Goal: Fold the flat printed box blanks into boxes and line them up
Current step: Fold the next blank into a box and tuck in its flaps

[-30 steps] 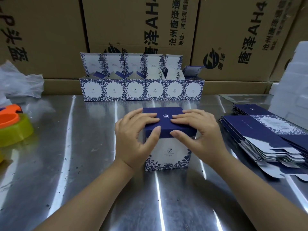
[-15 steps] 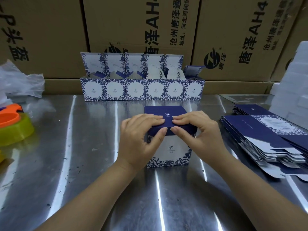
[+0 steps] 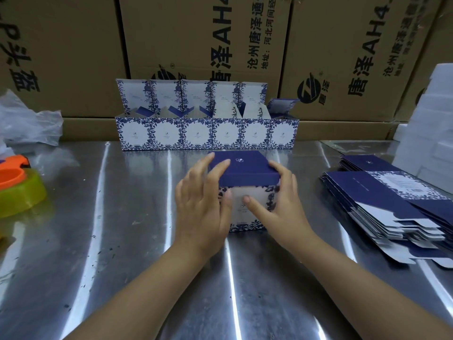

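Note:
A folded box (image 3: 245,168) with a navy lid face and white floral sides stands on the steel table (image 3: 122,253) in front of me. My left hand (image 3: 203,204) holds its left corner, with fingers over the navy top and the thumb on the front face. On the right side, my right hand (image 3: 277,204) wraps the box with its thumb on the front face. Behind, a row of several folded boxes (image 3: 207,133) with raised lids stands along the back. A fanned stack of flat blanks (image 3: 392,204) lies at the right.
Big brown cartons (image 3: 196,45) form a wall behind the table. An orange and green tape dispenser (image 3: 17,190) and a crumpled plastic bag (image 3: 27,123) sit at the left. White foam pieces (image 3: 429,133) are stacked at the far right.
Both hands slid off the front edge of the navy top, where they pressed the flap down, out to the box's left and right sides. The box's white front face now shows between them.

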